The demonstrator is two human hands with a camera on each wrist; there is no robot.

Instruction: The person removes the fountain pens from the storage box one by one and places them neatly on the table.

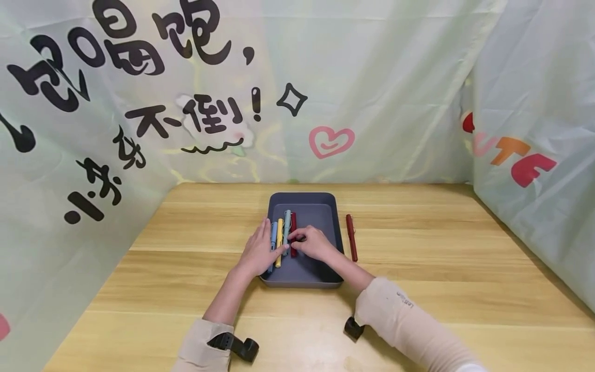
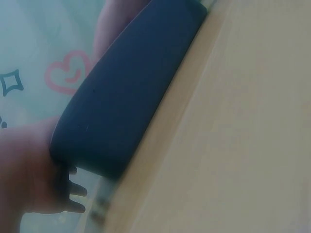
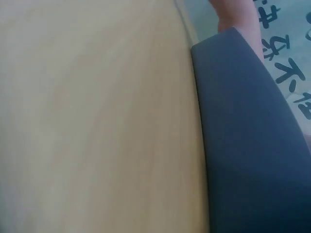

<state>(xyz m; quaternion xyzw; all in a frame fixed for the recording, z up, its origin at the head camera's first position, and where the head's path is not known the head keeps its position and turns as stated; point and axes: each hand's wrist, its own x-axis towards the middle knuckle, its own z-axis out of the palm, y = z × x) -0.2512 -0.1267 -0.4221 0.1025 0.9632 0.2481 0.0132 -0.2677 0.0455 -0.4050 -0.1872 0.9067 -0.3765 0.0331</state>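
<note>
In the head view a dark grey tray (image 1: 321,271) holds several pens side by side in its left half. From the left they are a blue pen (image 1: 273,232), a yellow pen (image 1: 280,227), a teal pen (image 1: 287,219) and a dark red pen (image 1: 294,221). My left hand (image 1: 259,250) lies over the tray's left wall, fingers straight, thumb reaching across the lower part of the pens. With curled fingers, my right hand (image 1: 313,243) pinches the dark red pen around its middle, fingertips close beside the teal one. Both wrist views show mostly the tray's outer wall.
Another dark red pen (image 1: 351,237) lies on the wooden table (image 1: 418,248), just right of the tray. Printed curtains (image 1: 386,93) stand behind the table and along both sides. A black wrist camera (image 1: 239,347) sits on the left sleeve, another (image 1: 354,328) by the right.
</note>
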